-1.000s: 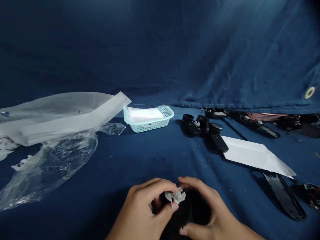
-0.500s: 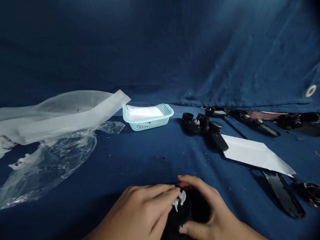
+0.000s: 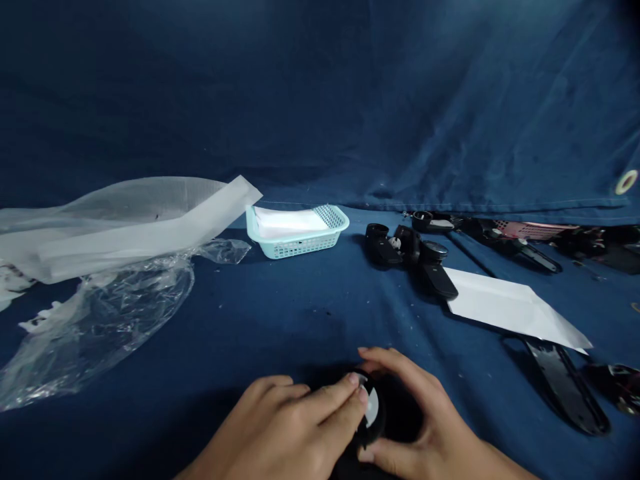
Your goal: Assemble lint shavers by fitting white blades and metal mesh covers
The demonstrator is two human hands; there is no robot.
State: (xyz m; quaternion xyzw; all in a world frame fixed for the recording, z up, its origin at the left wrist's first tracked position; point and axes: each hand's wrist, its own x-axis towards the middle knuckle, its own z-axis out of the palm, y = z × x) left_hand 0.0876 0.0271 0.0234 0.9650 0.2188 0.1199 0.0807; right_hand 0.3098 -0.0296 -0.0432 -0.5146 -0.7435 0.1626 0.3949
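Head view: near front edge of the blue cloth surface (image 3: 300, 313), right hand (image 3: 425, 427) cups a round black plastic part (image 3: 395, 417). Left hand (image 3: 290, 433), fingers flat, presses a small white plastic piece (image 3: 371, 407) onto it; a second ago the piece was pinched, raised. Pale turquoise mesh basket (image 3: 297, 230) unmoved.

Both hands, the left hand (image 3: 295, 427) and the right hand (image 3: 425, 433), cover most of the round black part (image 3: 395, 417) and run off the near edge, its white centre (image 3: 371, 407) half hidden under fingertips, while the clear plastic bag (image 3: 100, 313) is cut off at left.
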